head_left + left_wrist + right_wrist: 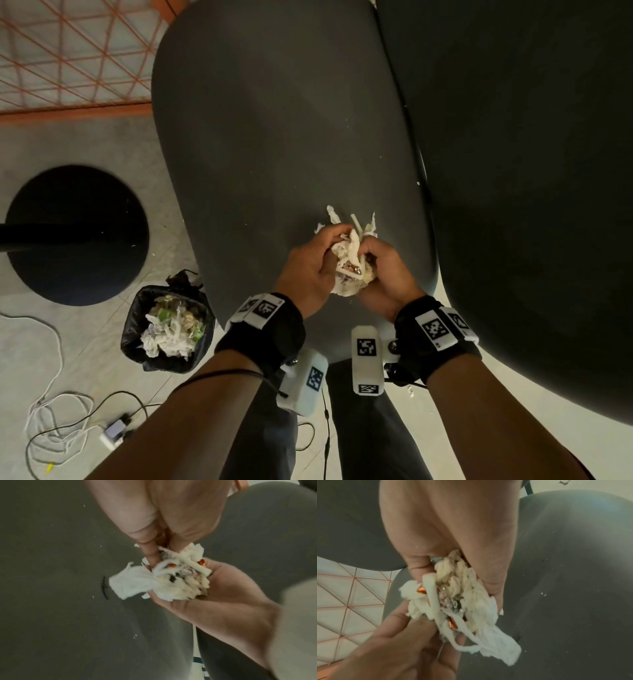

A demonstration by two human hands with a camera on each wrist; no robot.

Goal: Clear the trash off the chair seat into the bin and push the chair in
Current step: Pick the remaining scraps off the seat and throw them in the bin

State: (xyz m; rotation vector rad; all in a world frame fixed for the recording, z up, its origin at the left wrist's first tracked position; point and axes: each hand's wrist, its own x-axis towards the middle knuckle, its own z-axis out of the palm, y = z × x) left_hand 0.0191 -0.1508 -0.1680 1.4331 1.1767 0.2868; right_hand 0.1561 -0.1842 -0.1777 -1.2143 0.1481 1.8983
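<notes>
Black wrist straps with white marker blocks sit on both forearms, nearest to the viewer. Just beyond them the left hand [310, 263] and the right hand [387, 274] meet over the near part of the chair seat [274, 137]. Both have the fingers curled around one bundle of trash [347, 263]: crumpled white tissue, twisted paper strips and small shiny orange and silver wrapper pieces. So each grip is closed on this bundle, and it is pressed between the two palms. Some loose paper ends stick out past the fingers toward the far side, close above the seat.

Small white crumbs lie on the grey seat, a few near its right edge. The wide part of the seat beyond the hands is bare. To the right a second dark rounded piece stands just beside the seat edge.

On the floor to the left, near the seat's left edge, the bin [137, 329] with a black liner holds paper and some green scraps. White and black cables [51, 404] lie before it. Farther left is a round black base [77, 236], and beyond it orange-lined tiles.
</notes>
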